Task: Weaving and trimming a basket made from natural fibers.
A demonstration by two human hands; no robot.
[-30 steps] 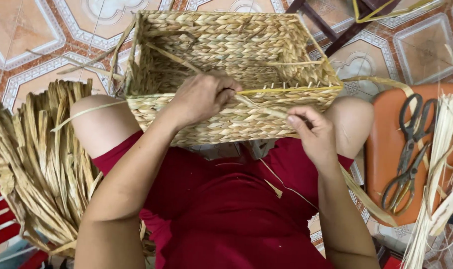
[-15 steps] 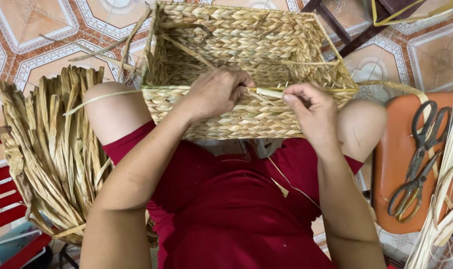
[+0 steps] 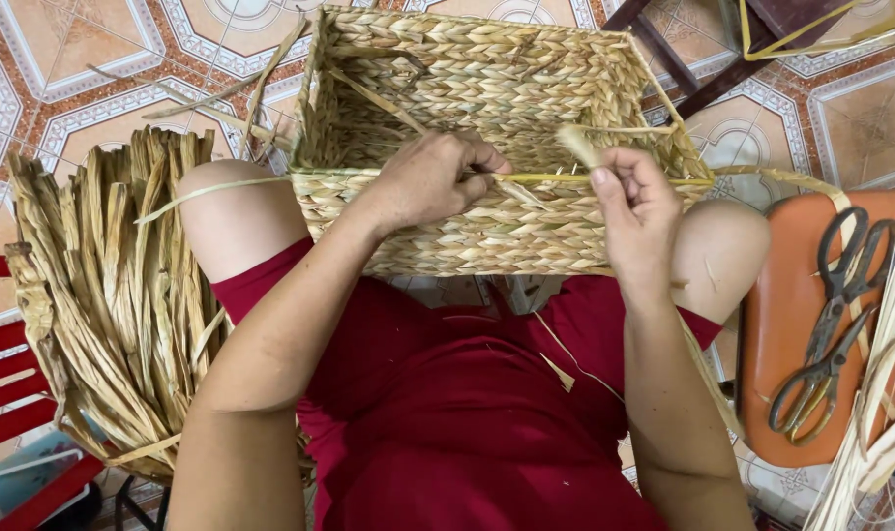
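A rectangular woven straw basket (image 3: 487, 59) rests against my knees on the tiled floor. My left hand (image 3: 430, 181) grips its near rim, fingers curled over the edge. My right hand (image 3: 632, 205) pinches a dried fibre strand (image 3: 573, 146) whose frayed end sticks up above the rim, while its length runs along the rim toward my left hand. Both hands sit close together at the middle of the near wall.
A thick bundle of dried straw leaves (image 3: 103, 285) lies over a red stool (image 3: 15, 413) at my left. At my right an orange stool (image 3: 787, 334) carries two pairs of scissors (image 3: 829, 324) and pale strands (image 3: 880, 393). A dark wooden frame (image 3: 703, 49) stands behind the basket.
My right hand has risen from below the rim to the rim and lifted the strand's end upward. My left hand stays on the rim. The view has shifted slightly.
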